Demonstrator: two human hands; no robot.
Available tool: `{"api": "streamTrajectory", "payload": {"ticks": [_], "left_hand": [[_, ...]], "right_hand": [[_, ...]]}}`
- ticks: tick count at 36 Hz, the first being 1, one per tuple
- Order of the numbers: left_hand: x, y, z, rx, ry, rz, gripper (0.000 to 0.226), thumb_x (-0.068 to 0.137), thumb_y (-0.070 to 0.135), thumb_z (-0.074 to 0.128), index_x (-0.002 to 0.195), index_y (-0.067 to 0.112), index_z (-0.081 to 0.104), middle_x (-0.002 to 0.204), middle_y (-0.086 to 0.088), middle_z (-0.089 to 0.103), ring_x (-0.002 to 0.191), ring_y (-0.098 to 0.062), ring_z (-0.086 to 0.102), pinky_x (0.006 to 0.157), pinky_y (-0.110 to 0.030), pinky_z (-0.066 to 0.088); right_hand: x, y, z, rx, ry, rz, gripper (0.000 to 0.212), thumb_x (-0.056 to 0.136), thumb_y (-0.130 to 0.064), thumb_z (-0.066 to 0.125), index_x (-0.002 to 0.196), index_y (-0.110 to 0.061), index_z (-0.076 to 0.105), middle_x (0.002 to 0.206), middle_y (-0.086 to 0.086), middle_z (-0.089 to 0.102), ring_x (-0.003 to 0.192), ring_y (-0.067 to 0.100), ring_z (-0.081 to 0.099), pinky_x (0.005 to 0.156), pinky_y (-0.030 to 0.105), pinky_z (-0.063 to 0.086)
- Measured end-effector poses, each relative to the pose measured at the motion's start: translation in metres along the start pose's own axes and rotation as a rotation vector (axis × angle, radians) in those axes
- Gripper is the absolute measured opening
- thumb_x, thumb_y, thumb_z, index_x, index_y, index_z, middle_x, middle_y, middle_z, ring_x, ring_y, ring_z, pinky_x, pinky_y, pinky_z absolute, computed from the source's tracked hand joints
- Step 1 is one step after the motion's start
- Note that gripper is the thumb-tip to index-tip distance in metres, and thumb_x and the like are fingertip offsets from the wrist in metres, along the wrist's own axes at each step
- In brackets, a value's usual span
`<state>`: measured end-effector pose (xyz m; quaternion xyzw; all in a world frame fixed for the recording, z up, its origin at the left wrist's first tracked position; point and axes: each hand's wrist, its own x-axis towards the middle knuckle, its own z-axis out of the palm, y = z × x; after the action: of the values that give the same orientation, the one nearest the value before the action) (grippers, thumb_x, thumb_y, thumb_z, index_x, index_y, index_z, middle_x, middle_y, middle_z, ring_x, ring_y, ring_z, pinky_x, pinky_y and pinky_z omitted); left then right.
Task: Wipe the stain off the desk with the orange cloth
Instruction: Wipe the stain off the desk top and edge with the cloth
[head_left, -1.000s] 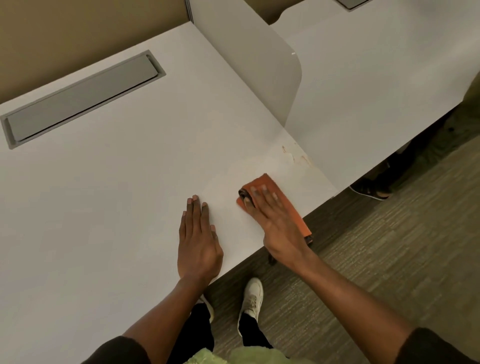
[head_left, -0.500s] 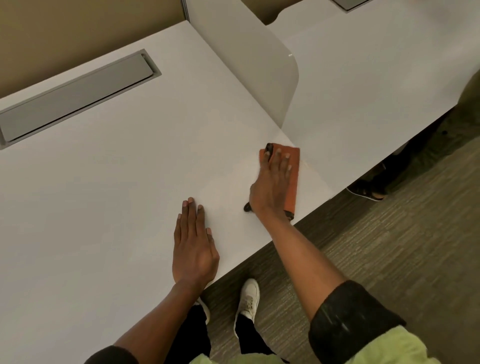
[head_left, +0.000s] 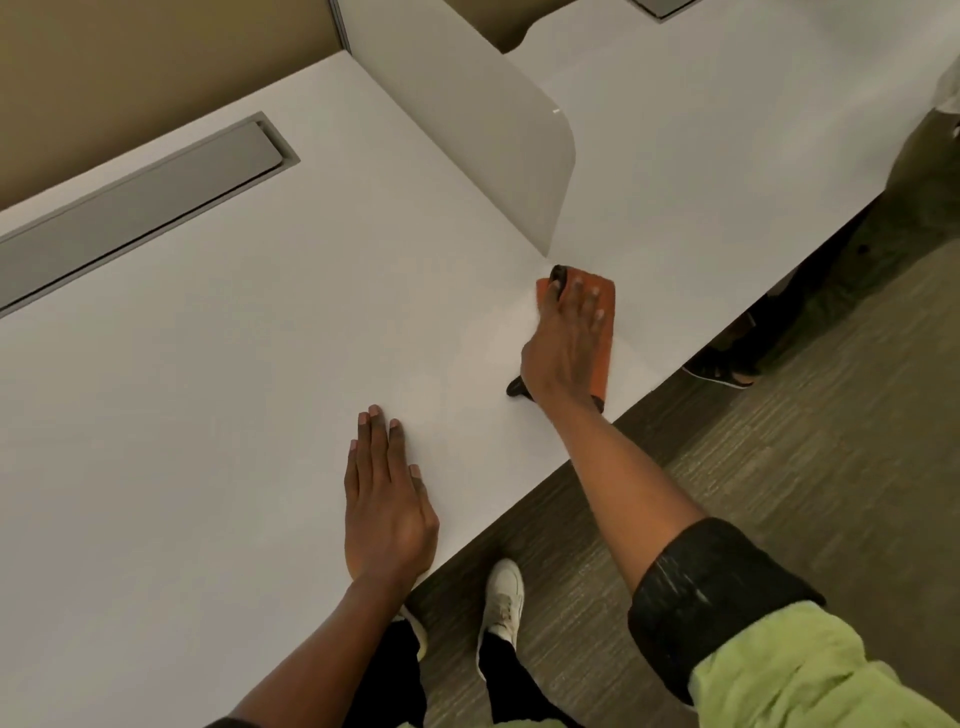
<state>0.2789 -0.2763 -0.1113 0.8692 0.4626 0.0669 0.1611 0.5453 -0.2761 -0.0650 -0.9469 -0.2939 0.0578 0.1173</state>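
My right hand (head_left: 563, 343), pressing flat, is hiding most of the orange cloth (head_left: 605, 332) and any stain, having slid toward one o'clock, while my left hand (head_left: 387, 506) is staying spread on the desk (head_left: 208, 389).

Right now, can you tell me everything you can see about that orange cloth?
The orange cloth looks like soft folded fabric, a long flat rectangle with a dark edge or underside peeking out at both ends. It lies flat on the white desk, near the desk's front edge and just below the foot of the white divider panel. The right hand presses down on it, palm flat, fingers spread, hiding much of it. Nothing else touches it.
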Motion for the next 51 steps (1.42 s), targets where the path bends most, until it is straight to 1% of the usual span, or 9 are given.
{"api": "streamTrajectory", "payload": {"ticks": [4,8,11,16,22,27,31,41,51], "left_hand": [[0.001,0.001,0.001,-0.006,0.005,-0.01,0.062,0.116,0.03,0.023,0.175,0.014,0.012,0.185,-0.002,-0.001,0.171,-0.016,-0.006,0.136,-0.029,-0.009],[0.0,0.001,0.001,0.002,-0.009,-0.014,0.063,0.116,0.031,0.022,0.175,0.012,0.012,0.185,-0.004,-0.001,0.171,-0.017,-0.007,0.136,-0.029,-0.01],[0.0,0.002,0.001,0.001,-0.013,-0.032,0.064,0.115,0.031,0.022,0.175,0.013,0.012,0.185,-0.002,-0.002,0.171,-0.016,-0.007,0.135,-0.027,-0.011],[0.0,0.003,-0.003,0.016,-0.028,-0.029,0.064,0.115,0.031,0.022,0.175,0.012,0.012,0.185,-0.002,-0.002,0.171,-0.015,-0.01,0.135,-0.027,-0.012],[0.0,0.005,-0.004,-0.032,-0.026,-0.038,0.062,0.115,0.029,0.022,0.174,0.011,0.017,0.185,-0.002,0.002,0.171,-0.012,-0.008,0.137,-0.031,-0.006],[0.0,0.005,-0.004,-0.034,-0.022,-0.031,0.062,0.114,0.028,0.024,0.174,0.012,0.015,0.185,-0.001,0.0,0.171,-0.013,-0.008,0.138,-0.037,0.0],[-0.001,0.004,-0.003,-0.033,-0.015,-0.028,0.062,0.115,0.028,0.024,0.174,0.013,0.014,0.185,-0.001,-0.001,0.171,-0.014,-0.008,0.138,-0.033,-0.004],[0.001,0.003,-0.001,-0.002,-0.013,-0.011,0.062,0.115,0.027,0.023,0.174,0.01,0.015,0.185,-0.004,0.001,0.171,-0.016,-0.006,0.137,-0.032,-0.006],[0.0,0.005,-0.004,-0.004,-0.021,-0.018,0.063,0.114,0.027,0.025,0.174,0.01,0.016,0.185,-0.004,0.0,0.171,-0.016,-0.007,0.137,-0.031,-0.007]], "right_hand": [[-0.035,-0.005,0.01,0.065,0.026,0.009,0.083,0.096,0.002,0.051,0.166,-0.016,0.01,0.174,0.017,0.004,0.162,0.037,-0.002,0.132,0.051,0.004],[-0.089,-0.017,0.026,0.159,-0.043,-0.304,0.093,0.089,0.012,0.053,0.167,-0.017,0.01,0.175,0.014,0.001,0.162,0.035,-0.008,0.133,0.051,0.003],[-0.097,-0.011,0.029,0.144,-0.087,-0.418,0.092,0.089,0.013,0.054,0.166,-0.015,0.013,0.175,0.014,0.004,0.162,0.034,-0.005,0.133,0.051,0.006],[-0.036,0.018,0.01,0.075,0.02,-0.269,0.086,0.088,0.013,0.051,0.164,-0.017,0.023,0.173,0.015,0.016,0.162,0.036,0.006,0.132,0.052,0.01],[0.001,0.033,0.001,0.069,0.054,-0.039,0.083,0.093,0.006,0.051,0.165,-0.015,0.015,0.173,0.02,0.012,0.162,0.036,0.008,0.132,0.05,0.008],[-0.073,0.021,0.012,0.136,0.03,-0.133,0.096,0.088,0.008,0.056,0.167,-0.018,0.007,0.174,0.017,0.001,0.162,0.037,-0.005,0.132,0.051,0.007],[-0.115,0.043,0.014,0.166,0.021,-0.245,0.105,0.079,0.019,0.059,0.166,-0.018,0.014,0.174,0.014,0.01,0.162,0.035,0.001,0.131,0.053,0.015],[-0.012,0.063,0.001,0.085,0.052,-0.127,0.091,0.086,0.01,0.058,0.165,-0.013,0.018,0.173,0.016,0.016,0.162,0.035,0.009,0.133,0.049,0.009],[-0.12,0.068,0.02,0.2,-0.033,-0.555,0.104,0.074,0.027,0.046,0.165,-0.019,0.025,0.174,0.01,0.017,0.163,0.03,0.006,0.131,0.054,0.015]]}}
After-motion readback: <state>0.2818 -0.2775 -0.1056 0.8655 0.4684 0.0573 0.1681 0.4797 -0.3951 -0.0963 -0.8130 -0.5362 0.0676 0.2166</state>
